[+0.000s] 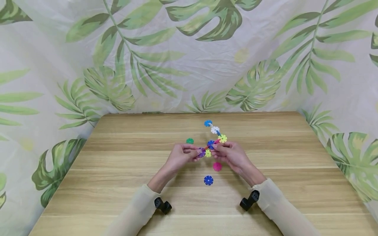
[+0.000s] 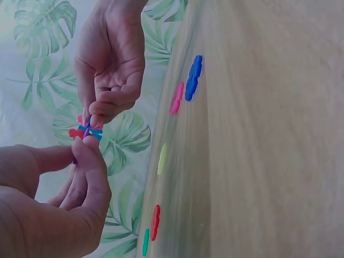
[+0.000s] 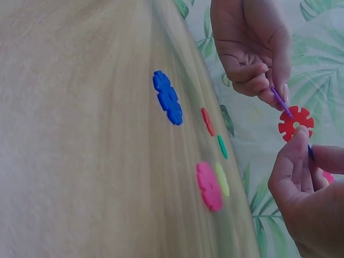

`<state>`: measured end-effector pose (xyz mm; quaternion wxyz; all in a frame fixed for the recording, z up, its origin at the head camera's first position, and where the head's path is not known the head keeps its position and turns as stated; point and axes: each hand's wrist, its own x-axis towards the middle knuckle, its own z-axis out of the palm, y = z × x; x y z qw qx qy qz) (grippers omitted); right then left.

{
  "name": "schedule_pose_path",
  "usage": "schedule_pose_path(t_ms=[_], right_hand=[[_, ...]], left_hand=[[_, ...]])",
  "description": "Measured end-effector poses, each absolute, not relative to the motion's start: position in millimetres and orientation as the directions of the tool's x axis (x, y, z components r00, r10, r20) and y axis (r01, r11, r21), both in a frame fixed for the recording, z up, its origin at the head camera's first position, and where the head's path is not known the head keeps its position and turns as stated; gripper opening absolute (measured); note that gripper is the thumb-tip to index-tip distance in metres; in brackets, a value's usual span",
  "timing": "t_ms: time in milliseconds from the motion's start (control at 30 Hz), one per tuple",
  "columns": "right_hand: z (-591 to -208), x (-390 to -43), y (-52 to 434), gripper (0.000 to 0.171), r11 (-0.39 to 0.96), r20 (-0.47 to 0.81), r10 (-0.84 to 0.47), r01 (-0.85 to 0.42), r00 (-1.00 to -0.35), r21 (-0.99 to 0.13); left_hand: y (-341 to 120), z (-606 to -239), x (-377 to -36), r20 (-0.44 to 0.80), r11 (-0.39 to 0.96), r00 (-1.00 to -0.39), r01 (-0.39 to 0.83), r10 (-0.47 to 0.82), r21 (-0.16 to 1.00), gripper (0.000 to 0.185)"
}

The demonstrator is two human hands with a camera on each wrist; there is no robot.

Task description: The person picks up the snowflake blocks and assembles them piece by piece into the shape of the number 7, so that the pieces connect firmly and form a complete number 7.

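Observation:
A zigzag chain of slotted plastic discs is held up above the table between both hands. My left hand [image 1: 183, 154] pinches the purple disc [image 3: 280, 101] at the near end of the chain. My right hand [image 1: 233, 156] pinches a dark blue disc [image 1: 210, 144]. Between those two, a red disc [image 3: 289, 119] joins them edge to edge. Beyond the right fingers the chain runs up through a pink disc, a yellow disc [image 1: 222, 138], a blue one and a white disc [image 1: 215, 130] to a lighter blue disc [image 1: 208, 123] at the far end.
Loose discs lie on the wooden table [image 1: 124, 183]: green [image 1: 190, 141], yellow [image 1: 208, 153], pink [image 1: 217, 166], dark blue [image 1: 208, 180], and red [image 2: 155, 222]. A leaf-patterned cloth [image 1: 206, 65] hangs behind the table. Black cameras [image 1: 163, 206] sit at both wrists.

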<state>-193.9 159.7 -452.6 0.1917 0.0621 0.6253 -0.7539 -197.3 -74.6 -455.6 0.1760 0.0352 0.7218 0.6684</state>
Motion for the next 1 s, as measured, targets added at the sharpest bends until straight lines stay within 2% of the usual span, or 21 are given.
schedule_pose_path(t_ms=[167, 267, 367, 467, 767, 1000], right_hand=[[-451.2, -195.8, 165.7, 0.023, -0.164, -0.324, -0.201, 0.358, -0.924, -0.919], [-449.2, -196.7, 169.5, 0.022, -0.174, -0.317, -0.199, 0.352, -0.927, -0.919], [-446.7, -197.1, 172.4, 0.023, -0.179, -0.311, -0.2, 0.347, -0.929, -0.92], [-444.4, -197.0, 174.3, 0.023, -0.182, -0.306, -0.204, 0.343, -0.93, -0.921], [-442.9, -197.3, 175.5, 0.022, -0.19, -0.288, -0.219, 0.33, -0.932, -0.925], [-446.1, -198.1, 175.5, 0.017, -0.201, -0.289, -0.207, 0.33, -0.935, -0.923]], left_hand=[[-83.1, -456.0, -204.2, -0.187, 0.191, -0.937, -0.133, 0.297, 0.972, 0.031], [-93.9, -457.0, -213.3, -0.134, 0.35, -0.953, -0.031, 0.273, 0.936, 0.03], [-103.4, -459.1, -222.1, -0.079, 0.518, -0.959, 0.078, 0.274, 0.852, 0.024], [-108.2, -461.4, -228.1, -0.071, 0.621, -0.951, 0.139, 0.3, 0.772, 0.019], [-105.5, -468.3, -236.0, -0.122, 0.713, -0.911, 0.22, 0.395, 0.665, 0.021], [-100.7, -468.4, -234.6, -0.157, 0.723, -0.908, 0.194, 0.388, 0.663, 0.018]])
